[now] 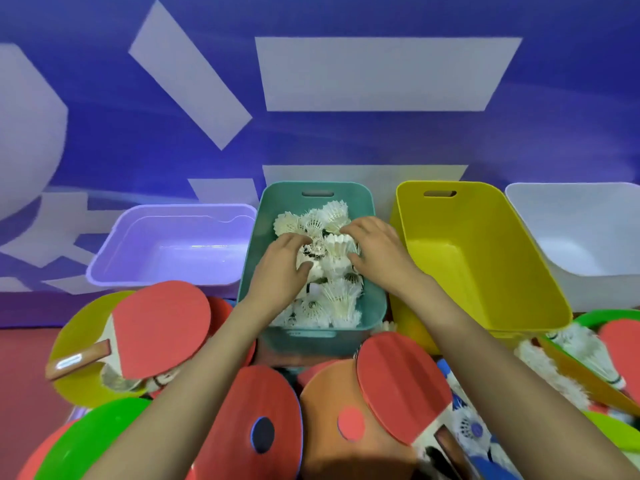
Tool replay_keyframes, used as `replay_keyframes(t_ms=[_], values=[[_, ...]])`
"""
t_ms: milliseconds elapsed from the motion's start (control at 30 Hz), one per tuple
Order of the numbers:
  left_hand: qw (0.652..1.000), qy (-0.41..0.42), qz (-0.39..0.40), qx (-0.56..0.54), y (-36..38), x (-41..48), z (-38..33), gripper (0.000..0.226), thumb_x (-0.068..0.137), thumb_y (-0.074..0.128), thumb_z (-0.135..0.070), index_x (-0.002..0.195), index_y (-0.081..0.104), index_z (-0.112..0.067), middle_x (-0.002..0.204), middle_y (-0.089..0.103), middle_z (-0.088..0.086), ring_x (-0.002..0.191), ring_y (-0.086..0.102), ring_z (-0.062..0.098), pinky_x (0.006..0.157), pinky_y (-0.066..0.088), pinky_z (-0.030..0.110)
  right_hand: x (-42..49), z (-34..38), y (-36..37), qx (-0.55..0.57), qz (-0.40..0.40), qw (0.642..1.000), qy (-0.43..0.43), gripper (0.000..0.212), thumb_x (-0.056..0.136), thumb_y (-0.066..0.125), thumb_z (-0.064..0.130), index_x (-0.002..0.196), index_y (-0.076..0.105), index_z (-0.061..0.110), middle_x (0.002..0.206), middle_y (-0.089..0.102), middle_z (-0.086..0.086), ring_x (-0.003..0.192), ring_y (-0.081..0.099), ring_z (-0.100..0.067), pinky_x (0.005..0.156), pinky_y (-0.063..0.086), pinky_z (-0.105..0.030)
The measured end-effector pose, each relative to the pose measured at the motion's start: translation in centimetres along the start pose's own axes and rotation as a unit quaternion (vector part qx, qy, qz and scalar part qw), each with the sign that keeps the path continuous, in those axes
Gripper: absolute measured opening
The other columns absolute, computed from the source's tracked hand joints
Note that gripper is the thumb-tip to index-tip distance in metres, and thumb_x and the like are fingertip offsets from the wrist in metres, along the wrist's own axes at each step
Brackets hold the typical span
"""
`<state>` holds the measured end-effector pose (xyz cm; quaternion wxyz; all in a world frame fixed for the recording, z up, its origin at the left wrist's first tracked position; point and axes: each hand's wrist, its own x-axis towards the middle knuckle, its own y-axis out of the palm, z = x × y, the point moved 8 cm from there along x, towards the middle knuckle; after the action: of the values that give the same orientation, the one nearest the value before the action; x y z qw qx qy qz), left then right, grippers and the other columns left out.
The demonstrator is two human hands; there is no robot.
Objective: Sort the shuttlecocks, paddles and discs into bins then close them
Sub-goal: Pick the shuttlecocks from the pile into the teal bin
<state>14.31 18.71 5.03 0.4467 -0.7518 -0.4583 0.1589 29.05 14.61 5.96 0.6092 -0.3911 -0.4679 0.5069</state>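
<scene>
A teal bin [375, 306] in the middle holds a heap of white feather shuttlecocks [332, 299]. Both my hands reach into it. My left hand [280, 268] curls its fingers and thumb round shuttlecocks on top of the heap. My right hand [377, 254] grips a shuttlecock [336, 247] just beside it. In front of the bins lies a mixed pile: a red paddle [162, 327] at the left, another red paddle [401, 379] under my right forearm, a yellow disc [79, 327], a green disc [93, 441] and a red disc with a hole [256, 403].
A lilac bin [104, 271] stands left of the teal one, a yellow bin [485, 271] right of it, and a white bin [588, 237] at the far right. Loose shuttlecocks [585, 355] lie at the right. A blue and white wall rises behind.
</scene>
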Motion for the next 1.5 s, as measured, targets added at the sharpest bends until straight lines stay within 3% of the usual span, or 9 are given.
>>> replay_keyframes(t_ms=[200,333,433,667,900,1133,1233,1333,1500], values=[[0.991,0.097,-0.064,-0.069,0.1,-7.6,-4.8,0.024,0.085,0.055,-0.019,0.108,0.062,-0.013,0.112,0.058,0.001,0.106,0.055,0.019,0.091,0.04,0.024,-9.2,0.6,-3.4,0.083,-0.102,0.991,-0.001,0.036,0.085,0.058,0.016,0.12,0.058,0.011,0.118,0.059,-0.006,0.116,0.048,-0.023,0.1,0.037,-0.036],[0.984,0.149,-0.034,-0.095,2.6,-10.6,-8.3,0.025,0.087,0.053,-0.024,0.106,0.063,-0.012,0.108,0.06,0.001,0.104,0.053,0.013,0.093,0.038,0.018,-14.9,-0.7,-3.7,0.11,-0.135,0.985,0.017,0.033,0.086,0.055,0.015,0.119,0.06,0.01,0.115,0.06,-0.006,0.111,0.048,-0.018,0.097,0.034,-0.027],[0.979,0.169,0.024,-0.107,5.5,-12.2,-10.1,0.023,0.088,0.053,-0.026,0.106,0.061,-0.015,0.107,0.057,-0.002,0.104,0.055,0.015,0.091,0.044,0.026,-18.7,-2.5,-3.7,0.119,-0.139,0.982,0.047,0.031,0.088,0.055,0.013,0.118,0.059,0.01,0.115,0.061,-0.005,0.109,0.048,-0.016,0.096,0.035,-0.025],[0.972,0.167,0.149,-0.073,12.8,-14.8,-13.1,0.026,0.083,0.059,-0.027,0.106,0.063,-0.015,0.108,0.059,0.0,0.102,0.056,0.022,0.088,0.047,0.039,-25.6,-8.3,-0.7,0.108,0.014,0.976,0.187,0.035,0.095,0.053,0.02,0.129,0.051,0.016,0.13,0.051,-0.004,0.119,0.044,-0.023,0.093,0.035,-0.031],[0.964,0.127,0.232,-0.025,19.5,-15.6,-16.1,0.037,0.09,0.059,-0.022,0.124,0.056,-0.01,0.126,0.053,0.007,0.119,0.046,0.025,0.1,0.034,0.031,-29.5,-12.8,3.1,0.087,0.187,0.94,0.272,0.04,0.094,0.054,0.019,0.133,0.045,0.016,0.138,0.042,-0.008,0.125,0.042,-0.028,0.098,0.04,-0.042],[0.959,0.106,0.261,0.014,24.2,-14.5,-18.1,0.044,0.088,0.055,-0.006,0.131,0.049,-0.012,0.13,0.047,0.009,0.122,0.039,0.027,0.101,0.032,0.034,-30.3,-14.3,3.6,0.122,0.189,0.949,0.22,0.046,0.094,0.053,0.014,0.138,0.04,0.02,0.141,0.036,-0.007,0.122,0.044,-0.029,0.092,0.043,-0.043],[0.963,0.111,0.242,0.036,24.5,-14.4,-18.3,0.037,0.082,0.058,-0.002,0.117,0.057,-0.012,0.119,0.05,0.009,0.112,0.044,0.028,0.093,0.037,0.037,-29.1,-14.7,3.6,0.119,0.161,0.962,0.184,0.048,0.096,0.049,0.008,0.141,0.038,0.021,0.146,0.029,-0.005,0.117,0.047,-0.029,0.085,0.043,-0.037],[0.972,0.129,0.192,0.04,24.0,-14.7,-18.3,0.022,0.078,0.064,-0.004,0.096,0.069,-0.014,0.113,0.05,0.011,0.107,0.046,0.029,0.089,0.039,0.037,-27.8,-15.2,4.7,0.106,0.207,0.959,0.16,0.048,0.096,0.046,0.004,0.14,0.04,0.021,0.15,0.024,-0.005,0.119,0.046,-0.029,0.089,0.043,-0.041],[0.983,0.12,0.136,-0.003,22.6,-14.9,-18.3,0.015,0.075,0.07,-0.002,0.085,0.072,-0.013,0.122,0.05,0.013,0.113,0.045,0.027,0.095,0.032,0.025,-26.2,-16.0,4.5,0.071,0.2,0.968,0.136,0.024,0.093,0.05,0.007,0.116,0.056,0.012,0.129,0.043,-0.009,0.096,0.053,-0.03,0.078,0.046,-0.042]])
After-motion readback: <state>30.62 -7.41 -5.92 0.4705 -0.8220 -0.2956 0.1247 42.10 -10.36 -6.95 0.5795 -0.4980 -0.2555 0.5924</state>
